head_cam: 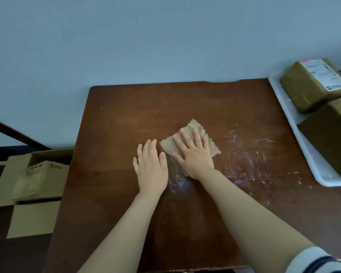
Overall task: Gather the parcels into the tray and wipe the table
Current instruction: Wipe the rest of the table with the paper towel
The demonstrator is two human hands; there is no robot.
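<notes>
My right hand [193, 152] lies flat, fingers spread, pressing a beige cloth [212, 144] onto the dark brown wooden table [126, 119] near its middle. Just left of it, my left hand [151, 166] rests palm down on the bare wood, holding nothing. White smears and streaks [248, 158] cover the table to the right of the cloth and under my right wrist. At the right edge a white tray [303, 146] holds two brown parcels: one with a white shipping label [311, 85] at the back, a darker one [331, 138] in front.
A pale blue wall rises behind the table. On the floor to the left sit an open cardboard box [43, 178] printed PICO and a flat cardboard sheet [34, 219]. The tray juts past the table's right side.
</notes>
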